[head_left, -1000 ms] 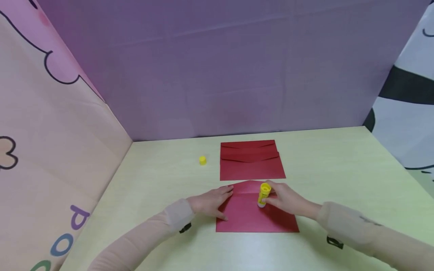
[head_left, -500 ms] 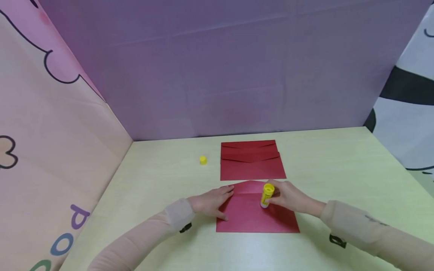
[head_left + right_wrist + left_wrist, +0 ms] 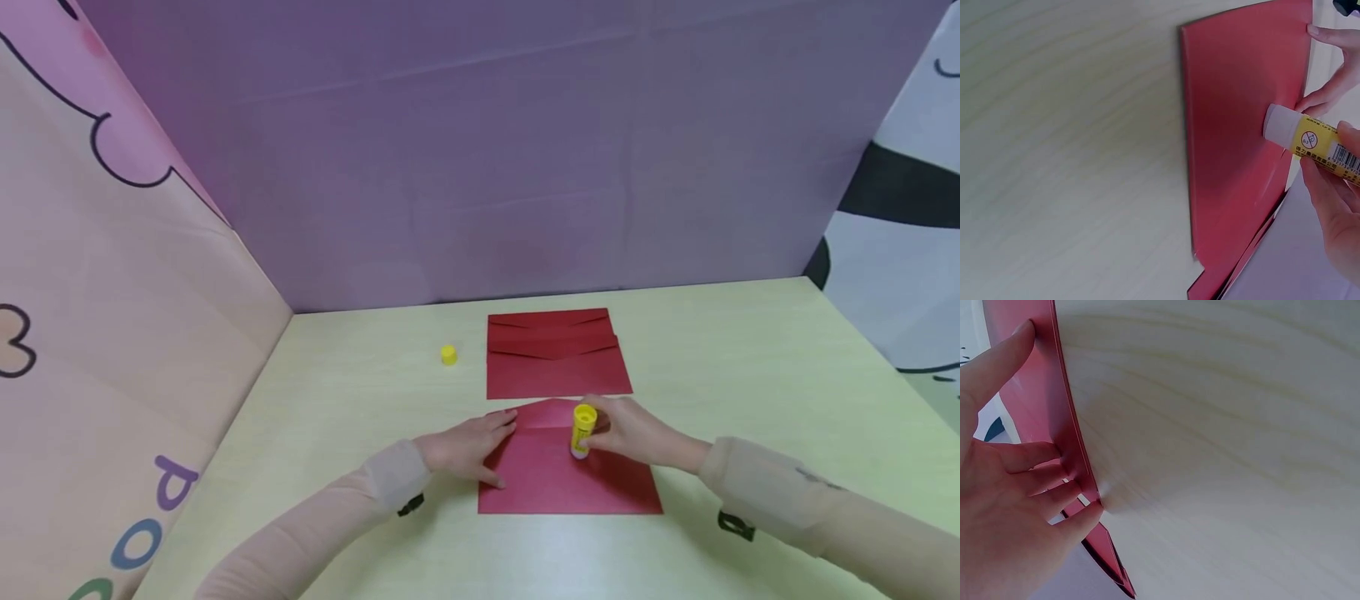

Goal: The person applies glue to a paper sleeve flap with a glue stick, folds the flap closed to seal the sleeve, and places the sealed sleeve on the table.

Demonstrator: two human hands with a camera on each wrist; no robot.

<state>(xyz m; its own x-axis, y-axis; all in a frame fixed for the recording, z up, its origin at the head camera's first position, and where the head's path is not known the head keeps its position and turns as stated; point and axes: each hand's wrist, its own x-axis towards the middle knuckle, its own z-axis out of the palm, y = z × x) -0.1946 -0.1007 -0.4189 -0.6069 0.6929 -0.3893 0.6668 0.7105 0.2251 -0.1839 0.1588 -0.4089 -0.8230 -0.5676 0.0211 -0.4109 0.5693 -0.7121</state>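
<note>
A red envelope (image 3: 555,487) lies on the table with its flap (image 3: 543,414) unfolded toward the back. My right hand (image 3: 633,429) grips a yellow glue stick (image 3: 582,431), its white end down against the envelope just below the flap fold. In the right wrist view the glue stick (image 3: 1319,140) shows a printed label and barcode, thumb and fingers around it. My left hand (image 3: 468,450) rests on the envelope's left edge, fingers spread; the left wrist view shows the straight fingertips of this hand (image 3: 1016,500) along that edge.
Two red envelopes (image 3: 555,375) lie overlapped behind the one in front. A small yellow cap (image 3: 448,355) stands on the table (image 3: 360,375) to their left. A purple backdrop (image 3: 450,167) rises at the table's back edge, with printed panels at both sides.
The right hand with the glue stick has shifted slightly right, then back left, over the envelope. The left hand and the envelopes have stayed in place.
</note>
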